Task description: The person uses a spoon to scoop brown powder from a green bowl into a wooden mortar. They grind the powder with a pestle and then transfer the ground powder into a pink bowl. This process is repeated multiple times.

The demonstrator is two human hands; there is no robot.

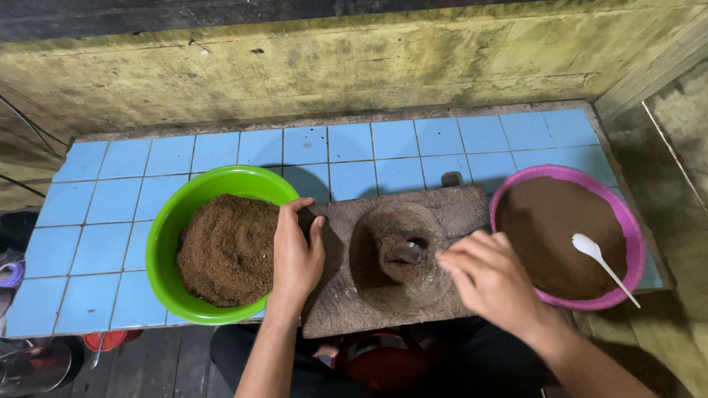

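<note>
Right hand [490, 284] pinched shut on metal spoon [405, 253], handle running right-to-left, bowl in brown powder at centre of stone slab [450, 210]. Left hand [295, 254] flat, fingers open, steadies slab's left edge beside green bowl [166, 221]; holds nothing

Bare forearms — no sleeves, dark trousers

Wall: rough plaster [354, 66], yellow-green, stained.
Counter: light blue tiles [96, 221] with dark joints.
Floor: dark planks [177, 361], perhaps wood; too dim to tell.
Light: dim, brighter on the counter.
</note>
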